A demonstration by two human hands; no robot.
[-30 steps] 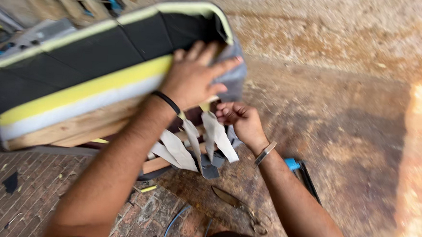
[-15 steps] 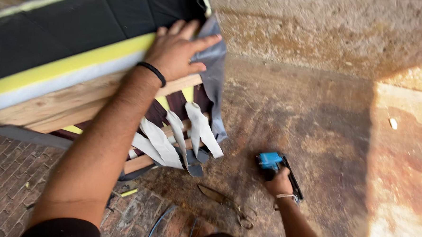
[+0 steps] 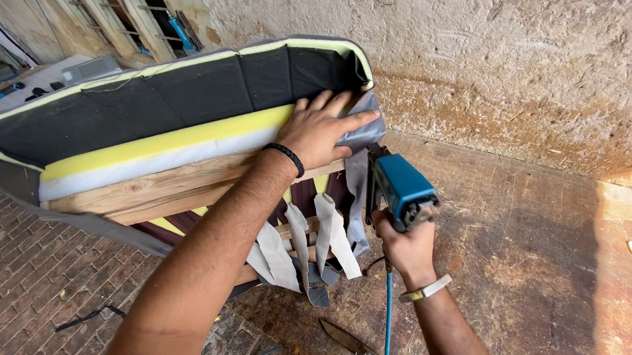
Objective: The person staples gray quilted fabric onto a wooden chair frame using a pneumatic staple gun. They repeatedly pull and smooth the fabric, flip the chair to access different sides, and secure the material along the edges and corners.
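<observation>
A sofa frame [image 3: 152, 184] of bare wood lies on its side, padded with yellow foam [image 3: 168, 139] and covered in black and grey fabric [image 3: 192, 87]. My left hand [image 3: 321, 131] lies flat on it, pressing a grey fabric flap [image 3: 364, 130] against the frame's end. My right hand [image 3: 406, 249] grips a blue pneumatic staple gun [image 3: 399, 188], its nose held close to that flap at the frame's edge. A blue air hose [image 3: 387, 322] hangs down from the gun. Grey webbing strips [image 3: 306, 248] dangle under the frame.
Scissors [image 3: 351, 341] lie on the stained concrete floor [image 3: 526, 250] near my right forearm. A rough plaster wall [image 3: 477, 57] rises behind. Brick paving [image 3: 34, 279] covers the lower left, with scraps on it. A doorway with wooden slats [image 3: 124, 13] is at the upper left.
My right hand picked the blue staple gun up from the floor and raised it to the frame's end. My left hand stayed pressed on the fabric.
</observation>
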